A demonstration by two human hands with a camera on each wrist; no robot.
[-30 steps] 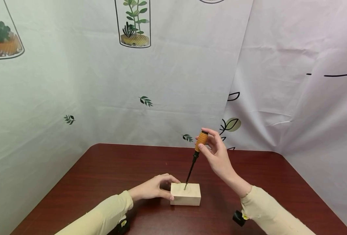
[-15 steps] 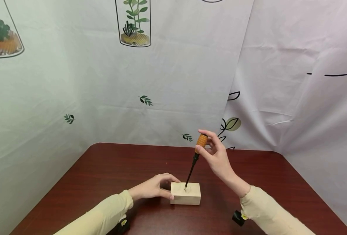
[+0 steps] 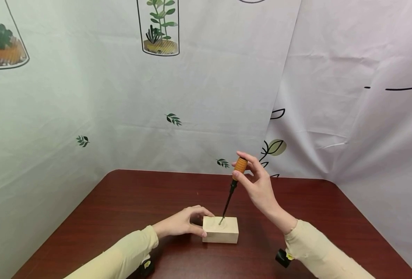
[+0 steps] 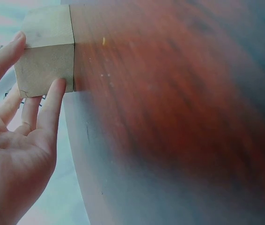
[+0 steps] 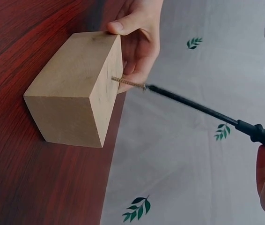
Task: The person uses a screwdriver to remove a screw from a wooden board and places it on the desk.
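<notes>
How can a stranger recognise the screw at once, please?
On the dark red table lies a pale wooden block. The screw sticks out of its top, below the screwdriver; its gold-brown thread sets it apart from the smooth black shaft.

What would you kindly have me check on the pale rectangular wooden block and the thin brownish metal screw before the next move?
1. Pale rectangular wooden block flat on the dark red-brown wooden table: ok.
2. Left hand holding the block: ok, thumb and fingers at its left end.
3. Right hand gripping the orange-handled, black-shafted screwdriver: ok.
4. Screwdriver tip meeting the head of the thin brownish metal screw: ok.
5. Tip fully seated in the head's recess: cannot tell, too small to see.
6. Screw sunk flush: not ok, its threaded shank stands out of the top face.
</notes>
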